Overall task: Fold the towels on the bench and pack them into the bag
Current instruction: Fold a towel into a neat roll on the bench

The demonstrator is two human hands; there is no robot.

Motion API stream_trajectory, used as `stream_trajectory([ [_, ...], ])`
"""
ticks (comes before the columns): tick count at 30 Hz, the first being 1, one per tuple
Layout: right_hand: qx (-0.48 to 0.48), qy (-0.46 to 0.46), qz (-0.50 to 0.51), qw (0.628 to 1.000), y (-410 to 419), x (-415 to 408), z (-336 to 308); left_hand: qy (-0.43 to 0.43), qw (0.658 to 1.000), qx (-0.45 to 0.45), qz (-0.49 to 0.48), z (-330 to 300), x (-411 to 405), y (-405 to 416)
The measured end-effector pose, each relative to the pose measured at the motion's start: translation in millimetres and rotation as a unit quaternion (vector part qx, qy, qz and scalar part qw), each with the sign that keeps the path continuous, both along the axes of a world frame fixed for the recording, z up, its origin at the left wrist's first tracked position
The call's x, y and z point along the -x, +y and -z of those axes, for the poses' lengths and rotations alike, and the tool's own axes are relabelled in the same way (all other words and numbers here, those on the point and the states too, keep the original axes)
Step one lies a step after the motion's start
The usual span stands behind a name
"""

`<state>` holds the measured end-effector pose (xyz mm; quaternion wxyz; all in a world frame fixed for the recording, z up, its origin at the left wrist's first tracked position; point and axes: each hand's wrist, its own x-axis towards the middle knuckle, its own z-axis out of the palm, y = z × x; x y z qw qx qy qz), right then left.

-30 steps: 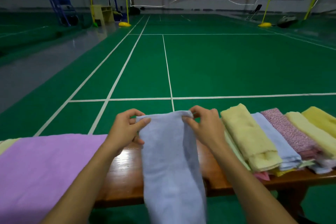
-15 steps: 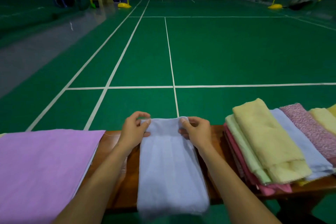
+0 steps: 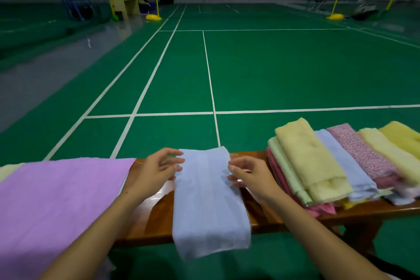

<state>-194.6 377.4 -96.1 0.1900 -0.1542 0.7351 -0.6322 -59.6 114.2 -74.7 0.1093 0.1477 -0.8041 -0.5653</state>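
- The blue towel (image 3: 210, 202), folded into a long strip, lies across the middle of the surface (image 3: 150, 218); its far edge sits at the surface's far edge and its near end hangs over the near edge.
- The left hand (image 3: 154, 173), at 9 o'clock of the towel's far end, has a wide grip with relaxed fingers just beside the towel's left edge, holding nothing.
- The right hand (image 3: 252, 177), at 3 o'clock, also has a loose, empty grip, its fingertips at the towel's right edge.
- Bare wood shows on both sides of the strip.
- A purple towel (image 3: 56, 207) lies spread out at 9 o'clock.
- A pile of folded towels (image 3: 318, 166) lies at 3 o'clock, near the right hand.
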Motion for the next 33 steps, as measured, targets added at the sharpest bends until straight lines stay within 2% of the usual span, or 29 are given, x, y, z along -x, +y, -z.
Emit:
stream_trajectory([
  [4, 0.0, -0.043, -0.057, 0.997, 26.2, -30.5, 1.8, -0.034, 0.996, 0.062, 0.059, 4.6, -29.6, 17.5],
  [7, -0.04, -0.007, -0.107, 0.993, 34.9, -40.5, 4.9, -0.065, 0.984, 0.132, 0.099, 15.6, -44.6, 25.3],
  [11, -0.061, 0.004, -0.137, 0.989, 30.9, -37.5, 9.3, -0.092, 0.946, 0.278, 0.136, 22.2, -48.7, 26.6],
  [16, -0.071, 0.052, -0.126, 0.988, 14.7, -22.6, 17.0, -0.092, 0.924, 0.342, 0.14, 30.1, -34.0, 17.7],
  [23, -0.099, 0.074, -0.144, 0.982, -1.6, -3.8, 17.5, -0.048, 0.918, 0.365, 0.148, 39.7, -13.5, -0.1],
  [26, -0.101, 0.118, -0.164, 0.974, 4.2, -1.8, 14.8, -0.011, 0.919, 0.359, 0.16, 35.1, -14.6, 1.3],
  [29, -0.146, 0.204, -0.209, 0.945, 18.0, -1.4, 6.1, -0.018, 0.916, 0.349, 0.196, 27.5, -23.3, 4.6],
  [33, -0.192, 0.21, -0.291, 0.913, 38.8, -7.9, -4.7, -0.052, 0.903, 0.366, 0.218, 26.6, -37.4, 3.7],
])
